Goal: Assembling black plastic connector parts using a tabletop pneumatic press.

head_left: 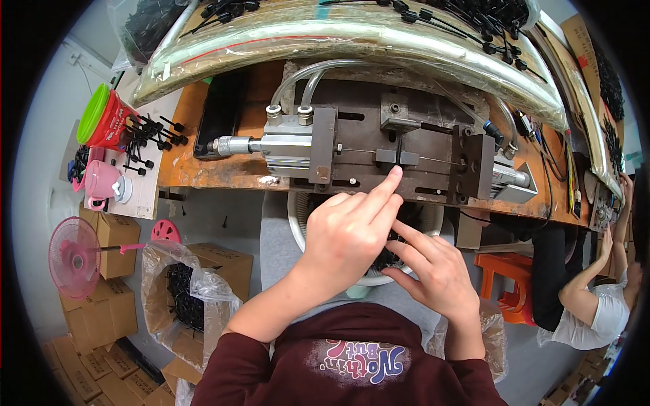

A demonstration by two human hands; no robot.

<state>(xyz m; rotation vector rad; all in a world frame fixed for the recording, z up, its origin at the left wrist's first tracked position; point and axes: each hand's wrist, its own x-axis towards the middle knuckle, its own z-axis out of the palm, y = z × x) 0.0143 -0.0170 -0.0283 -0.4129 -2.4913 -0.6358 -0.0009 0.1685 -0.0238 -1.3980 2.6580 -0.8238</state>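
My left hand (349, 230) reaches forward over the near edge of a dark metal fixture (362, 152). Its index finger is stretched out, the tip just below two small grey blocks (386, 156) at the fixture's middle. A thin black piece (399, 150) stands between the blocks; I cannot tell whether the fingertip touches it. To the right and lower, my right hand (437, 271) hangs over a white basket (296, 220) of black parts, thumb and fingers apart. Its fingertips come close to the underside of my left hand, which partly hides the basket.
Air cylinders (288, 145) with clear hoses flank the fixture on the wooden bench (189, 169). Black parts lie on the plastic-covered shelf (325, 30) behind. At left are a red bucket (115, 118), a pink cup (101, 181), a pink fan (73, 257) and cartons. A co-worker (592, 311) sits at right.
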